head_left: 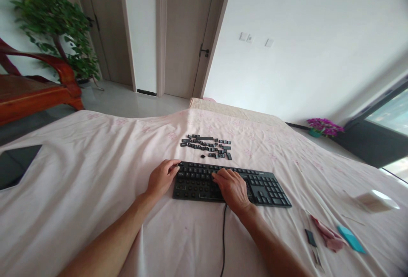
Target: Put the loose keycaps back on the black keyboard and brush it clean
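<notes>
A black computer keyboard [196, 177] lies on the cloth. Its lower left rows are stripped of keycaps, leaving bare switches. My left hand [161, 177] grips the keyboard's upper left corner with fingers bent round the edge. Over the middle of the keys is my right hand [232, 187], its fingers curled and pressed together near a key. What those fingertips hold, if anything, is hidden. Just beyond the keyboard, loose black keycaps [205, 145] are spread in rough rows, with a long space bar [204, 138] among them.
A cable [224, 238] runs toward me over the pale pink cloth [178, 230]. At right lie a black-handled tool with metal prongs [310, 239], a pink cloth [330, 234], a turquoise piece [351, 238] and a whitish box [378, 201]. A dark tablet [19, 164] is at left.
</notes>
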